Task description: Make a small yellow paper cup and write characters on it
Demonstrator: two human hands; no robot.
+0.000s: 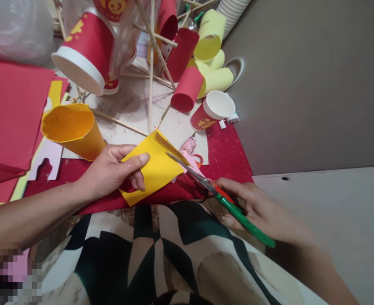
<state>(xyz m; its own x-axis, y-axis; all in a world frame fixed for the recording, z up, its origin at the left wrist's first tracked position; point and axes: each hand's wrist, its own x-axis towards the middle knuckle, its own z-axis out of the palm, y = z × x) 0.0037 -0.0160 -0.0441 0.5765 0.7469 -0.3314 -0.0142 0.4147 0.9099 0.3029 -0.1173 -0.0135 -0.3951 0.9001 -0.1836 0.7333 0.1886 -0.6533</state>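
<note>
My left hand (118,169) pinches a sheet of yellow paper (157,169) between thumb and fingers, above the table's front edge. In my right hand (253,207) is a pair of scissors (234,207) with green and orange handles. The blades point left and reach the paper's upper right edge; whether they are cutting into it I cannot tell. Just beyond my left hand, an orange-yellow paper tube (75,129) leans on the table. A pink glue gun (189,148) lies behind the paper, partly hidden by it.
Red paper sheets (12,118) are stacked at the left. Wooden sticks (151,84) form a frame at the back. Beside it are red paper tubes (187,89), pale yellow tubes (217,80) and red-and-white paper cups (85,51). A grey panel (317,84) borders the right side.
</note>
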